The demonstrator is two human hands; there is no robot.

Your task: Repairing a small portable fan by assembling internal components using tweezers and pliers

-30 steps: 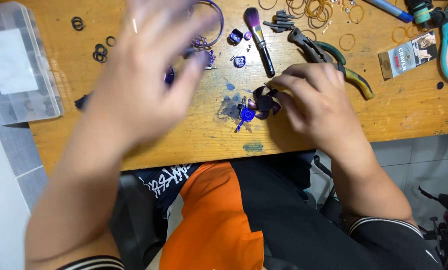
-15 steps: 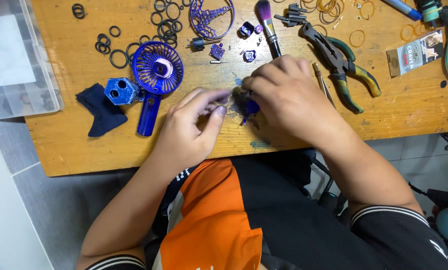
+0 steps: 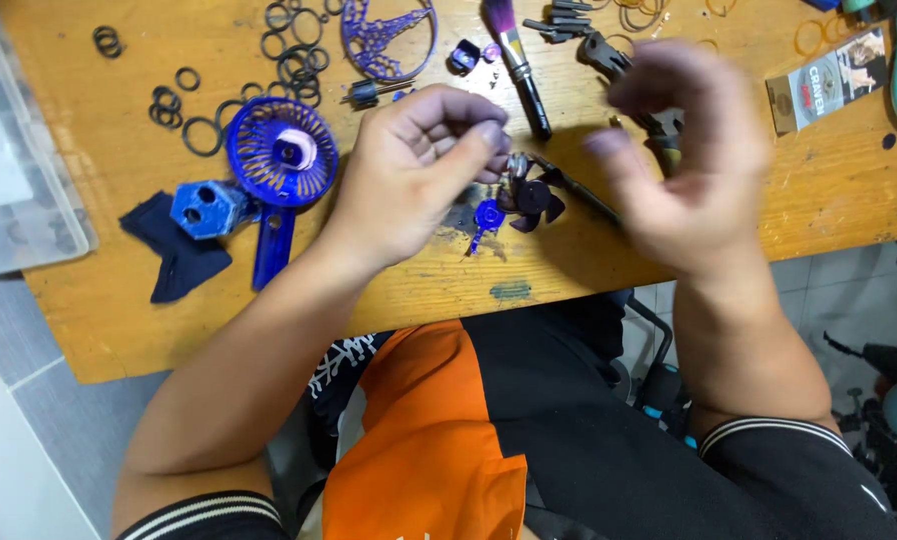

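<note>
Left hand [image 3: 424,165] curled, fingertips pinched on the small metal hub at the top of a dark fan blade [image 3: 532,197], held just above the table [image 3: 849,190] near its front edge. Right hand [image 3: 684,165] blurred, fingers loosely spread and apart from the blade, holding nothing that can be made out. Just beside the blade, a small blue cap [image 3: 488,213] on a worn dark patch of wood, and a thin dark tool [image 3: 579,195] slanting away under the right hand. Best handled, by the look of it, with a steady pinch on the hub only, blade kept level, vanes left free of pressure, small loose parts kept away from the edge. Further left, a blue fan cage [image 3: 282,152] with its handle, a blue motor housing [image 3: 207,208] on a dark cloth [image 3: 174,262]. Behind, black rubber rings [image 3: 291,62], a purple grille [image 3: 389,35], a brush [image 3: 514,60], pliers [image 3: 619,65]. At far left, a clear plastic box [image 3: 14,190].
</note>
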